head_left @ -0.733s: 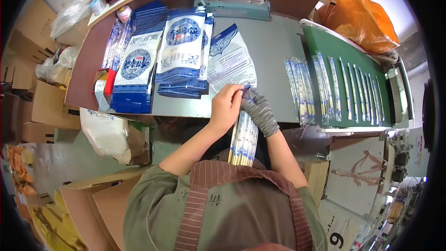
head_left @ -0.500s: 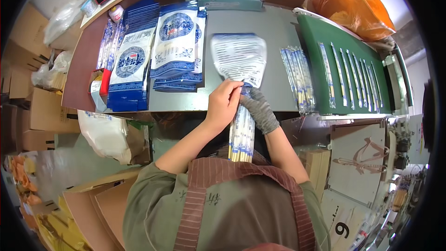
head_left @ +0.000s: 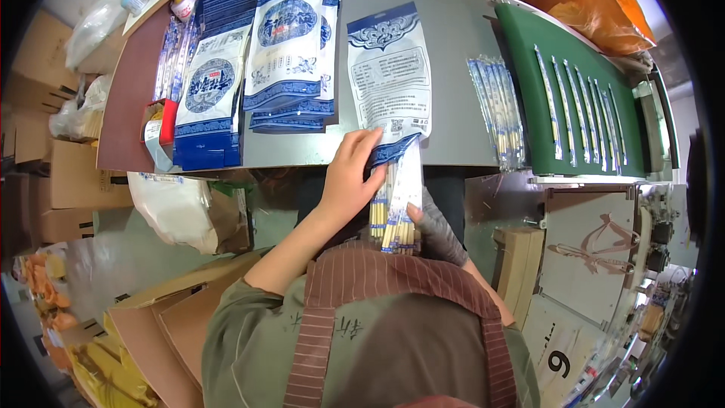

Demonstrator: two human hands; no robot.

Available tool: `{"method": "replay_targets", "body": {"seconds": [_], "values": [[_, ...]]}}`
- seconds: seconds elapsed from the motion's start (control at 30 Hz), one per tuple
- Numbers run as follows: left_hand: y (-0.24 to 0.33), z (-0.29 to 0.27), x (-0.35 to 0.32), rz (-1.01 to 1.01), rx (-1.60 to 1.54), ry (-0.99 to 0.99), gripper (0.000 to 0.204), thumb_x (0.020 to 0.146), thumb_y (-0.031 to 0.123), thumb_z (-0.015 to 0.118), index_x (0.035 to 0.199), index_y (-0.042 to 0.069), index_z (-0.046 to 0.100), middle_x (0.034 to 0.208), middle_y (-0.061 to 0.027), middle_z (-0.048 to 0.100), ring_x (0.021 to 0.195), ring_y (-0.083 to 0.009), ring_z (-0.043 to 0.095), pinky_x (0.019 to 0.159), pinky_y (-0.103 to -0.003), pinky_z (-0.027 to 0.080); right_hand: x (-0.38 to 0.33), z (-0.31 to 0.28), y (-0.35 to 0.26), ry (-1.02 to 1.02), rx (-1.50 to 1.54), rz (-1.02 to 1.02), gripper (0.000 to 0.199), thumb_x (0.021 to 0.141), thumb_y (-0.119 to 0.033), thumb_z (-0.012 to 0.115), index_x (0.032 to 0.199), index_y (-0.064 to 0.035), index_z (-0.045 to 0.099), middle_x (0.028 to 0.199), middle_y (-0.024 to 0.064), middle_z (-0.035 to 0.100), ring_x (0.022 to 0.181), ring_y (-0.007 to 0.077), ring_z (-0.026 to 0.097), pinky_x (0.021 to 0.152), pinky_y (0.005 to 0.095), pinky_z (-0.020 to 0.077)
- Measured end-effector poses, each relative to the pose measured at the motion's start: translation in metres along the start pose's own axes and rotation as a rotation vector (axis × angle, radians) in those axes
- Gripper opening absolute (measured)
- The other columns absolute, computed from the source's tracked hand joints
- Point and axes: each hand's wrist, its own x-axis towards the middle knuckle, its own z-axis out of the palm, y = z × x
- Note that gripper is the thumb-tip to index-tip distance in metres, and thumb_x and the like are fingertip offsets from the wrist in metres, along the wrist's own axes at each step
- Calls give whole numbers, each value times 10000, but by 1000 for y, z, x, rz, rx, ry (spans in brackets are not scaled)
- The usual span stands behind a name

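Chopstick bundle (head_left: pixel 394 208) slid halfway into pouch (head_left: pixel 390 79); left hand (head_left: pixel 351 174) pinches it, right hand (head_left: pixel 438 227) clasps bundle.

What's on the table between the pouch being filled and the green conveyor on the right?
In the head view, a bundle of wrapped chopsticks lies on the grey table between the pouch and the green conveyor.
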Motion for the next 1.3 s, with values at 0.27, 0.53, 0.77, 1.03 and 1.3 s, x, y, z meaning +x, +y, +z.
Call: {"method": "replay_targets", "body": {"seconds": [0.27,0.53,0.77,1.03,1.3], "values": [[17,1,-30,316,-32,-241,375,699,-22,692,1069,10,645,771,-75,592,632,-203,632,534,-292,516,-2,-11,17,144,-474,-123,458,881,-227,675,1235,0,494,1105,64,608,961,116,557,833,308,486],[33,-25,-2,342,-13,-214,367,710,-6,681,1072,30,634,789,-63,556,611,-210,608,517,-313,491,28,0,-51,398,-2090,-98,337,812,-411,640,920,-93,668,748,132,652,727,316,643,653,407,504],[71,-72,126,268,169,-96,149,771,42,622,916,38,589,814,-106,569,670,-288,610,556,-367,486,79,93,-175,322,-1995,-955,426,760,-165,664,1168,-71,583,955,151,661,805,272,656,693,360,517],[64,-112,203,358,138,-19,145,747,19,576,886,3,614,805,-165,605,777,-340,618,676,-399,483,50,153,-234,129,-1787,-884,367,753,-35,640,1115,-60,586,869,144,657,761,230,658,740,330,523],[89,-99,185,298,78,42,247,757,36,624,998,17,574,1023,-187,573,896,-367,596,754,-432,490,66,107,-251,-81,-1630,-648,304,769,65,562,1062,-18,576,840,80,615,731,162,601,676,297,489]]}}
